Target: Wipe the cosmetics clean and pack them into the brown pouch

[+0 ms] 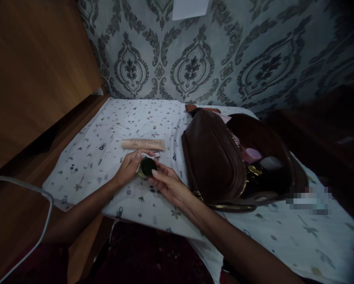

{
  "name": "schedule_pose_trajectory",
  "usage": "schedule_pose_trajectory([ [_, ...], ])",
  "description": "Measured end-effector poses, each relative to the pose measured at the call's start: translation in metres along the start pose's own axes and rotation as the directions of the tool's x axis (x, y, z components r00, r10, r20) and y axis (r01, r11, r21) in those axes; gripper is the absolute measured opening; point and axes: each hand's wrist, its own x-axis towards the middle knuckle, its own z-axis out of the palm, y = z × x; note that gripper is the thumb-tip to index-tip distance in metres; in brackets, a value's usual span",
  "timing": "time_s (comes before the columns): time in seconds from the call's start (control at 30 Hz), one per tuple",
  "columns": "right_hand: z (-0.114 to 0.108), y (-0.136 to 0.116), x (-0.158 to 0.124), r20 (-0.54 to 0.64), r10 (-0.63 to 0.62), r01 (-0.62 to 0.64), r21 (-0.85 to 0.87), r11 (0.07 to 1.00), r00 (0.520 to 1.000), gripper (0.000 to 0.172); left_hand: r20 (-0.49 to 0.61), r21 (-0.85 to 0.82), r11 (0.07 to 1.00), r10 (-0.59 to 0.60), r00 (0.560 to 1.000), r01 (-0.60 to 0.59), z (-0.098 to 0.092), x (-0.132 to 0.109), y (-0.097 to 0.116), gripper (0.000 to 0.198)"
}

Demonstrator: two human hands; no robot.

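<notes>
A small round jar with a dark lid (148,167) sits on the patterned white cloth (112,130) between both my hands. My left hand (129,167) curls around the jar's left side, fingers closed on it. From the right, my right hand (168,182) grips the dark lid with its fingertips. Just beyond the jar lies a beige tube (143,144), flat on the cloth. An open brown leather bag (215,157) stands to the right of my hands, with several small items inside, among them pink and gold ones (255,159).
A wooden panel (32,71) and wooden ledge border the cloth on the left. Patterned grey wallpaper (224,51) rises behind. A white cable (43,213) loops at the lower left. The right side beyond the bag is dark.
</notes>
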Motion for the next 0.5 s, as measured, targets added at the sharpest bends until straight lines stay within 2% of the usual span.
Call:
schedule_pose_trajectory([
  [0.07,-0.0018,0.0007,0.0017,-0.024,0.001,0.0,0.023,1.0,1.0,0.041,0.013,0.011,1.0,0.005,1.0,-0.005,-0.0002,-0.0002,0.0005,0.062],
  [0.17,-0.0035,0.0034,0.0033,-0.025,-0.048,0.048,-0.018,0.999,0.999,0.045,0.008,0.153,0.988,0.023,1.0,-0.024,0.0005,-0.0014,-0.0005,0.054],
  [0.3,-0.0034,0.006,0.002,-0.002,-0.181,0.175,-0.231,0.957,0.984,0.048,0.058,0.319,0.943,0.082,0.995,-0.096,0.0025,-0.0049,-0.0048,0.048],
  [0.4,-0.0027,0.0043,-0.0003,0.016,-0.245,0.232,-0.392,0.89,0.969,0.047,0.113,0.303,0.945,0.095,0.989,-0.125,0.0033,-0.0063,-0.007,0.05],
  [0.5,-0.0009,0.0015,-0.0031,0.036,-0.268,0.253,-0.47,0.846,0.963,0.042,0.134,0.19,0.973,0.104,0.985,-0.129,0.0029,-0.0048,-0.0057,0.054],
])
